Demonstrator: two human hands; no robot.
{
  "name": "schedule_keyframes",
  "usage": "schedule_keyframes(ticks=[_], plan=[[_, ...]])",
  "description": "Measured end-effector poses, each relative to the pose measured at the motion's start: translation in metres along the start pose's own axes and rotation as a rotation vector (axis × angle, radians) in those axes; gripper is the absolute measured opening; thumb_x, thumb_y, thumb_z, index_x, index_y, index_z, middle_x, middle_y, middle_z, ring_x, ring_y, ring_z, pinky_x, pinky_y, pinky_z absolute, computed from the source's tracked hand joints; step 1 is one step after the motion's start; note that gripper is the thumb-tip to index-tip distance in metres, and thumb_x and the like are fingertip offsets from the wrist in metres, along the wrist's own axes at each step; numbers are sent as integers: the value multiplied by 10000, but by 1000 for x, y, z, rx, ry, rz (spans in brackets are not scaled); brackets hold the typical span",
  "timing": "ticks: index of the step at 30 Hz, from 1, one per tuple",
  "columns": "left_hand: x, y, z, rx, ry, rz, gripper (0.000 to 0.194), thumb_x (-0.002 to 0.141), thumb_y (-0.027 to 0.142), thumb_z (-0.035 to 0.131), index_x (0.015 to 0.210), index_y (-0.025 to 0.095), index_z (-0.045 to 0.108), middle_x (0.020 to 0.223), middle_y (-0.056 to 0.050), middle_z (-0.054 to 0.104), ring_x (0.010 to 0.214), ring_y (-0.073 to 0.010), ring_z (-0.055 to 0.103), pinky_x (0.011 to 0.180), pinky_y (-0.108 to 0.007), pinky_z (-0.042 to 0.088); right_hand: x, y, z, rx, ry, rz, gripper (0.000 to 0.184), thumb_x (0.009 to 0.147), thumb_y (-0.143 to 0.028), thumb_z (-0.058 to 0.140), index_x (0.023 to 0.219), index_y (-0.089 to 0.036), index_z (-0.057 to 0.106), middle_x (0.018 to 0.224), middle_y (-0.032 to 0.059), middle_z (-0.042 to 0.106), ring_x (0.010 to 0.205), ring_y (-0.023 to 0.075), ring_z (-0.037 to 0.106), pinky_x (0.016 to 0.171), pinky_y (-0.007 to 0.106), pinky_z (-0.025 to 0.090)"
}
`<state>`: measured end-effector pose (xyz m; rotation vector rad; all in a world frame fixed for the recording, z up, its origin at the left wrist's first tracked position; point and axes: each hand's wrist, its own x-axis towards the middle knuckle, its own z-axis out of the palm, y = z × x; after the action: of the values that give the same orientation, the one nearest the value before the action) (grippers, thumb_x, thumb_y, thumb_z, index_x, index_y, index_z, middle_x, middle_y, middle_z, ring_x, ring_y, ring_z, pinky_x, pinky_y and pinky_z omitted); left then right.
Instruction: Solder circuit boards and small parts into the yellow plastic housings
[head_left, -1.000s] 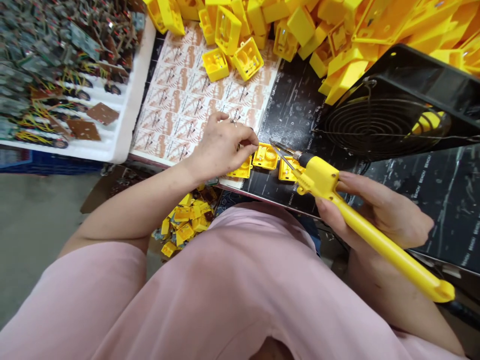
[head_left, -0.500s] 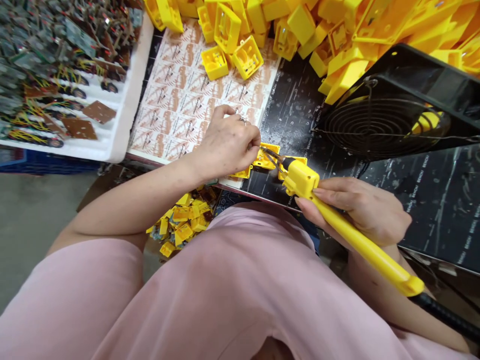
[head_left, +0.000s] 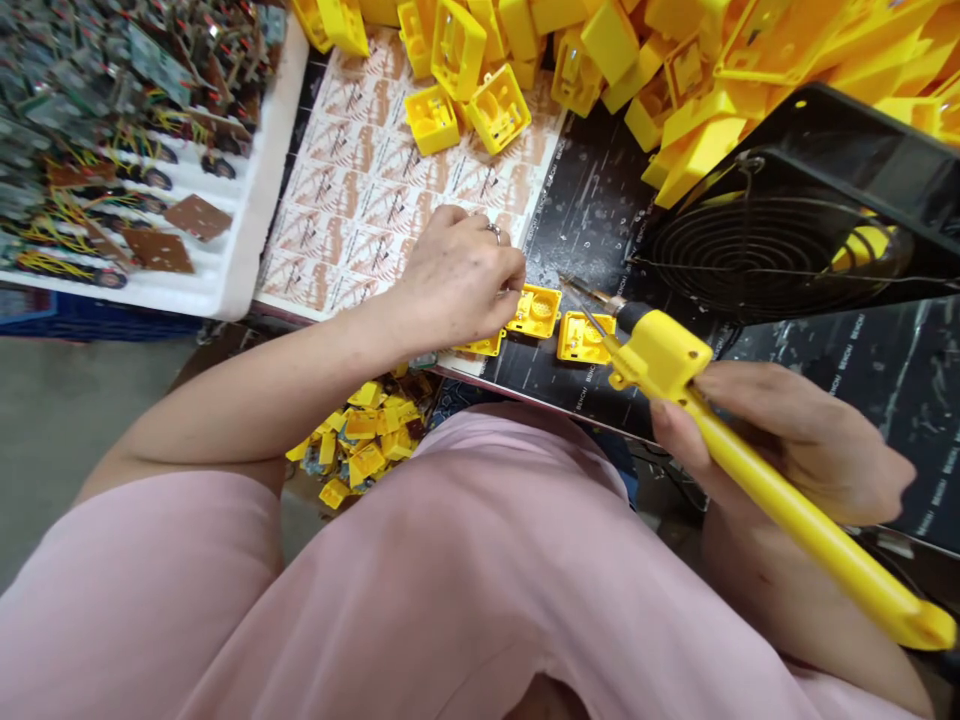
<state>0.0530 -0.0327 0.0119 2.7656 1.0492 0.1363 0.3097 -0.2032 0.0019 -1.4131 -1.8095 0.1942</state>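
Note:
My right hand [head_left: 795,430] is wrapped around the handle of a yellow soldering iron [head_left: 667,355]. Its metal tip points up and left, apart from the small yellow housings below it. My left hand [head_left: 465,280] has its fingers curled down at the left edge of an open yellow housing [head_left: 537,310]; its fingertips are hidden, so what they pinch cannot be made out. Just right of that sits a second open housing [head_left: 586,338], under the iron's tip. Part of a third housing [head_left: 487,345] shows beneath my left hand.
At the upper left, a white foam tray [head_left: 240,250] carries circuit boards with wires. A printed sheet [head_left: 322,230] lies on the black bench mat [head_left: 592,190]. Yellow cases [head_left: 615,50] are heaped at the back, beside a black fan [head_left: 757,240]. More housings [head_left: 367,440] lie below the bench edge.
My right hand has drawn the soldering iron back to the right, lifting its tip off the middle housing. My left hand stays almost in place.

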Motion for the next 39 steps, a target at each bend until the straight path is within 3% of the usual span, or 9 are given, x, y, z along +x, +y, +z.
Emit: schedule_keyframes(ticks=[2,5,10,14,20,25,28,32,39], plan=[[0,0,0,14,14,-3,261,893,296,503,832,206,741,809,-55,699,1002,-265,647,968,-459,450,4,-4,-1,-46,65,-89,518,827,-246,872,1299,-302,668,945,-4,797,789,187,770,683,298,645],[-1,1,2,18,38,-9,250,885,285,516,817,208,744,797,-60,692,999,-275,648,953,-461,454,11,-13,-5,-164,42,-121,625,882,-252,826,1459,-294,590,971,15,798,804,205,780,725,314,656],[0,2,2,12,11,-12,252,887,281,519,833,213,755,825,-62,710,1025,-285,658,968,-473,456,10,-14,-8,-226,51,-123,628,934,-429,765,1514,-297,563,950,21,806,747,208,773,692,299,632],[1,-4,-12,21,-39,-38,317,946,322,481,899,210,774,879,-65,753,1019,-287,686,999,-493,464,4,-7,-5,-209,93,-160,580,999,-563,600,1504,-277,585,933,29,807,767,212,778,721,296,624],[-7,-17,-33,-44,-51,-77,414,1014,374,418,1106,215,790,1123,-78,796,1029,-273,702,1043,-500,471,11,-13,-5,-261,90,-173,610,902,-306,815,1472,-266,603,971,24,806,816,205,783,785,272,627],[-11,-6,-12,-58,8,-149,300,904,392,564,1025,217,775,968,-49,784,986,-263,690,1029,-473,472,12,-23,-4,-279,94,-141,591,883,-251,824,1436,-290,620,997,11,810,835,205,789,789,284,642],[-11,-2,0,-122,21,-140,264,902,350,537,927,215,763,840,-20,755,892,-232,679,1040,-487,447,7,-24,-2,-296,84,-108,641,884,-254,821,1474,-321,578,1000,2,812,793,215,787,745,307,646],[-12,-2,6,-150,67,-97,285,936,342,505,897,230,765,832,-16,757,864,-217,652,1042,-504,425,3,-20,2,-238,99,-99,685,897,-276,811,1521,-298,529,1081,41,812,796,224,788,710,314,635],[-11,3,5,-37,103,-41,305,954,300,472,868,224,755,782,-39,726,840,-233,625,1030,-553,429,20,-22,9,-214,61,-279,454,891,-251,801,1318,-220,648,853,9,805,645,174,744,557,263,568]])
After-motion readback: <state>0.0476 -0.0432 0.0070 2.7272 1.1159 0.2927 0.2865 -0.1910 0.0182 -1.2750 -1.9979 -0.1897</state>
